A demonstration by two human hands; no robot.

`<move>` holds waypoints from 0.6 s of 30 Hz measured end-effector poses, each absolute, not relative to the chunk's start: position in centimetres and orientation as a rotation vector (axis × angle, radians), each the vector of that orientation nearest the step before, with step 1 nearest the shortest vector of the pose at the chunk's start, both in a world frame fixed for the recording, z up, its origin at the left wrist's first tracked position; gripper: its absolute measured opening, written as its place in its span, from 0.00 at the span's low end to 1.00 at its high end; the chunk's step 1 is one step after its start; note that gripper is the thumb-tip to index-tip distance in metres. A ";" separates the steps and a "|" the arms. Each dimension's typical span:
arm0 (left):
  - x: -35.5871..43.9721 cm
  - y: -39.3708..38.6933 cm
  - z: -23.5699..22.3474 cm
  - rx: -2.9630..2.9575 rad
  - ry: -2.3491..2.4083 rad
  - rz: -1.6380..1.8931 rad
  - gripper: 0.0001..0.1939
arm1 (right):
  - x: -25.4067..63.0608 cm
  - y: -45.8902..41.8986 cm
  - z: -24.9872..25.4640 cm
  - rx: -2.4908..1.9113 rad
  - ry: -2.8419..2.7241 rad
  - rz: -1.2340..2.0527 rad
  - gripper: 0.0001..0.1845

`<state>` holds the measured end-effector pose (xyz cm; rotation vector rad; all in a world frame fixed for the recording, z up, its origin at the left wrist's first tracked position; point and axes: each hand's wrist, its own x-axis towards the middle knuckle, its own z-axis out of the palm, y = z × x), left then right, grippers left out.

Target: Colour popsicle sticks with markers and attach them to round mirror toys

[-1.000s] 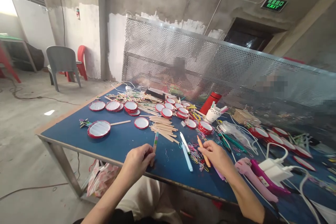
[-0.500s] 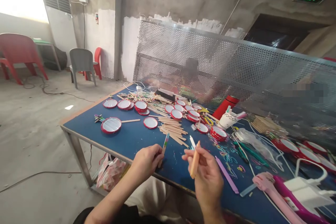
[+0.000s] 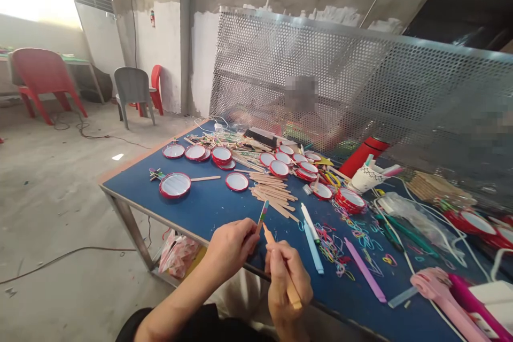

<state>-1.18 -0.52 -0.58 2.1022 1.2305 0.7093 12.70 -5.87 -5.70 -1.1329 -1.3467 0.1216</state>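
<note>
My left hand (image 3: 236,243) pinches a wooden craft stick (image 3: 263,214) whose upper part is coloured green, pink and blue. An orange marker (image 3: 285,272) is gripped in my right hand (image 3: 289,280), its tip close to the stick; I cannot tell whether they touch. Just right of that hand lie a blue marker (image 3: 313,248) and a white marker (image 3: 309,222). A purple marker (image 3: 364,270) rests farther right. Beyond my hands is a pile of plain craft sticks (image 3: 272,192).
Several red-rimmed white discs (image 3: 236,181) are spread across the blue table (image 3: 208,206). Loose rubber bands (image 3: 332,246), a cup of markers (image 3: 366,176) and a red bottle (image 3: 364,155) are on the right. A perforated metal screen (image 3: 256,59) stands behind.
My right hand has come left toward the stick and turned the orange marker so its tip points at it. The blue marker is now uncovered. The whole view has shifted slightly.
</note>
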 end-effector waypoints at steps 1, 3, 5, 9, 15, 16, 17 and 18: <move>-1.2 -0.5 -0.6 2.104 1.228 0.718 0.10 | 12.7 -5.8 -5.3 -1.110 -1.375 0.102 0.12; -1.2 -0.5 -0.6 2.100 1.210 0.743 0.10 | 12.6 -5.8 -4.6 -1.068 -1.428 0.069 0.11; -1.2 -0.6 -0.4 2.085 1.177 0.771 0.10 | 12.4 -5.7 -4.1 -1.057 -1.453 0.061 0.11; -1.3 -0.6 -0.1 2.032 1.177 0.802 0.11 | 12.2 -5.6 -4.0 -1.109 -1.425 0.039 0.12; -1.5 -0.5 0.0 1.987 1.188 0.750 0.11 | 12.1 -5.6 -4.4 -1.146 -1.299 0.079 0.14; -1.5 -0.5 -0.1 1.987 1.186 0.758 0.11 | 12.1 -5.6 -4.3 -1.124 -1.324 0.090 0.14; -1.5 -0.5 -0.1 1.987 1.184 0.771 0.11 | 12.1 -5.6 -4.2 -1.110 -1.354 0.098 0.15; -1.5 -0.5 -0.1 1.986 1.180 0.785 0.11 | 12.1 -5.6 -4.1 -1.100 -1.382 0.099 0.15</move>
